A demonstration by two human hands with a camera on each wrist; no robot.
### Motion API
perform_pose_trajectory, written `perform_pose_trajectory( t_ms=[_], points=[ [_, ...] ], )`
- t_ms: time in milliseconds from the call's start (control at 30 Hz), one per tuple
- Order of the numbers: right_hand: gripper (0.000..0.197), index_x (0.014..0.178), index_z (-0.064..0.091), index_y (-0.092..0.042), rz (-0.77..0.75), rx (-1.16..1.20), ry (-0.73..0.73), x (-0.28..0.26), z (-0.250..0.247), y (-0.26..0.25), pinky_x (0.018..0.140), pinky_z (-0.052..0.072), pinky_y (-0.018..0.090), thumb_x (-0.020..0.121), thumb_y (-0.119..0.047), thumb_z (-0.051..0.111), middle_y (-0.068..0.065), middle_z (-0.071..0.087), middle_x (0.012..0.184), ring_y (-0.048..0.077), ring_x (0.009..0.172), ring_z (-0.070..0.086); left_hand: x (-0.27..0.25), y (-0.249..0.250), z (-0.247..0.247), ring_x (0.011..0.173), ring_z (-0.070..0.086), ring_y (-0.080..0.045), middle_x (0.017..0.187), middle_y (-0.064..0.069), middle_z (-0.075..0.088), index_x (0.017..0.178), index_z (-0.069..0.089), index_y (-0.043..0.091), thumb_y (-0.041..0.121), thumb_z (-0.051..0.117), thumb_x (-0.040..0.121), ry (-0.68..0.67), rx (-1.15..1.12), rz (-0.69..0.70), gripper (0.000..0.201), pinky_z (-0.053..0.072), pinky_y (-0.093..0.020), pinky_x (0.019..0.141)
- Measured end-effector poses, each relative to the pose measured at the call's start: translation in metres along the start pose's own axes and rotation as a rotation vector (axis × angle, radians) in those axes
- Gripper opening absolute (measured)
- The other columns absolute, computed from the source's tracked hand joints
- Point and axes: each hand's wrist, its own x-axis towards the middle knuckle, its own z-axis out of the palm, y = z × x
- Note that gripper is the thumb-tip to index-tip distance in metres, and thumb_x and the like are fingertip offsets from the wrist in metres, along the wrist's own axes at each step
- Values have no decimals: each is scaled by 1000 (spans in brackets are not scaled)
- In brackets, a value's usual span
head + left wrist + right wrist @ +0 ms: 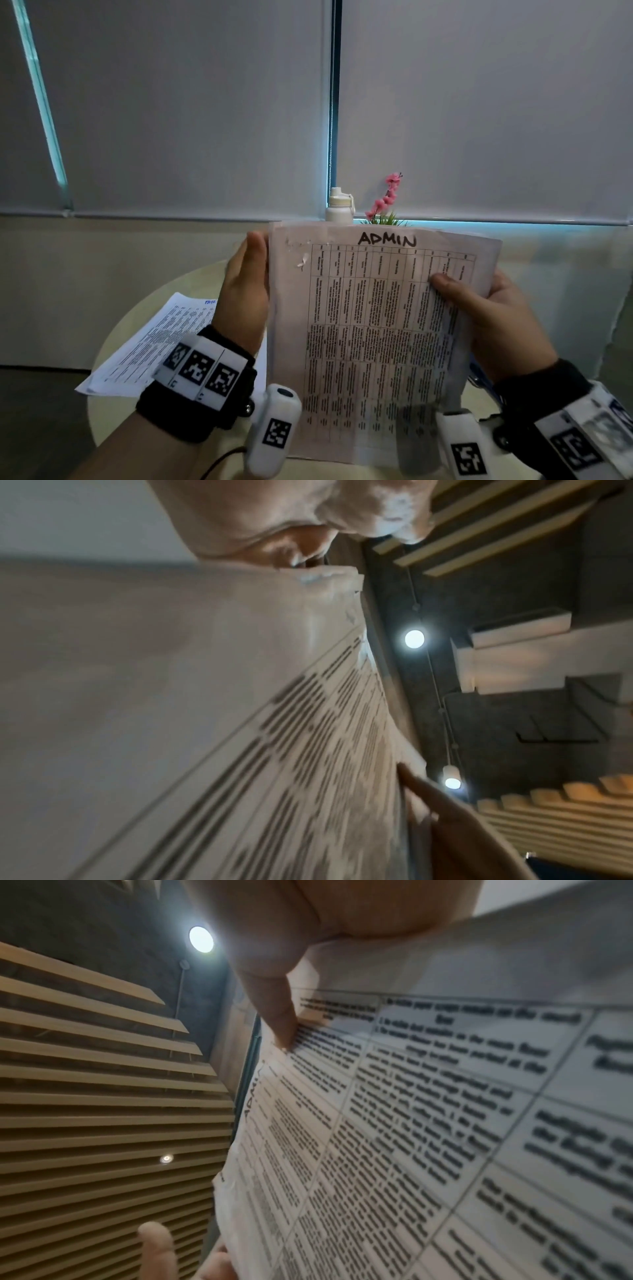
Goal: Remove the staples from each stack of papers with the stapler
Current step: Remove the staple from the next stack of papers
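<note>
Two hands hold one stack of papers [373, 329] upright in front of us above the round counter [113, 411]: our right hand [493, 318] pinches its right edge, the thumb pressed on the printed table under the handwritten word "ADMIN", while our left hand [246, 291] lies with straight fingers [255, 246] flat along its left edge. A second stack of printed sheets [150, 342] lies flat on the counter to the left, partly behind our left wrist. Behind the held stack's top edge we see a white bottle [339, 205] and a pink flower sprig [385, 198] before the lowered blinds [191, 113].
</note>
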Motion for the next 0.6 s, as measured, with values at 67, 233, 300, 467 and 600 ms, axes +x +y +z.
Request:
perform_pose_trajectory(
  t_ms=[67, 233, 300, 467, 600],
  points=[
    [34, 106, 62, -2, -3, 15, 2, 0, 1, 0, 69, 59, 39, 74, -12, 63, 21, 70, 99, 32, 85, 70, -7, -3, -2, 101, 65, -37, 110, -16, 68, 117, 55, 9, 71, 62, 71, -78, 28, -18, 78, 55, -50, 83],
    [64, 119, 52, -6, -82, -35, -41, -4, 13, -10, 72, 58, 39, 65, -28, 79, 19, 67, 109, 31, 93, 69, -8, -1, 8, 88, 71, -18, 94, 4, 71, 107, 48, 26, 8, 68, 82, 26, 206, 103, 37, 60, -40, 76],
    [54, 118, 46, -20, -195, -108, 38, -6, 18, -20, 68, 58, 31, 70, -19, 70, 15, 64, 106, 20, 86, 70, -6, 5, 9, 90, 71, -18, 100, 3, 71, 119, 39, 34, 7, 66, 83, -4, 133, 151, 53, 60, -34, 75],
    [57, 120, 40, -35, -465, -396, 75, -4, 20, -33, 63, 51, 14, 81, -2, 65, 7, 55, 95, 3, 72, 60, 3, 20, 7, 89, 66, -19, 111, -12, 58, 133, 29, 45, 6, 62, 82, -141, 257, 328, 72, 57, -30, 74],
    [40, 103, 53, -33, -517, -448, 67, 5, 18, -31, 68, 52, 21, 83, 0, 66, -4, 58, 91, 6, 77, 59, 8, 21, 13, 91, 67, -19, 102, -3, 65, 109, 57, 32, 5, 65, 85, -115, 380, 329, 37, 59, -32, 77]
  ],
)
